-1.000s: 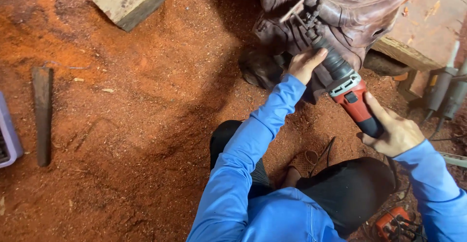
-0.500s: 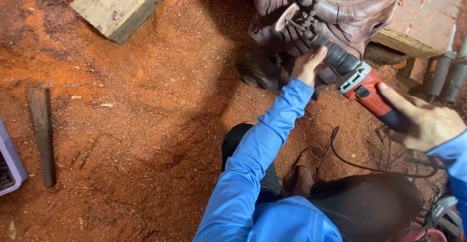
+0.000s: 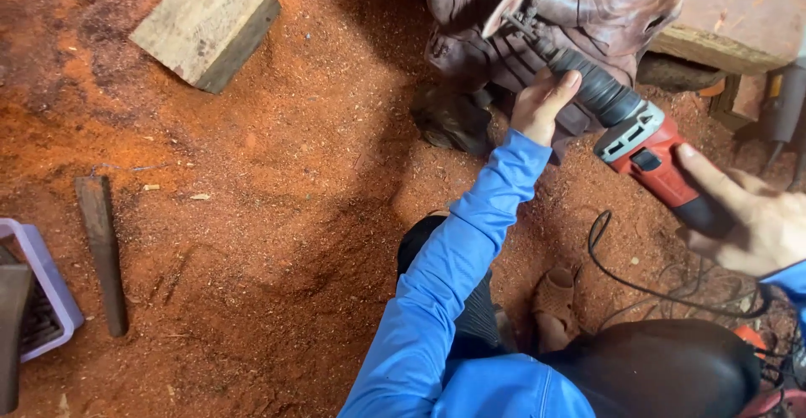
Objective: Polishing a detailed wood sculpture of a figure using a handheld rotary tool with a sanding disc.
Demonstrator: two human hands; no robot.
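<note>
My left hand [image 3: 541, 103] wraps the black neck of the red rotary tool [image 3: 646, 145]; my right hand [image 3: 747, 221] grips its rear body, index finger extended. Bit sits against the dark wood carving [image 3: 579, 7] at the floor's far edge. Risks: bit skating off the curved surface toward left fingers; cord [image 3: 621, 271] snagging my foot; slippery sawdust.
</note>
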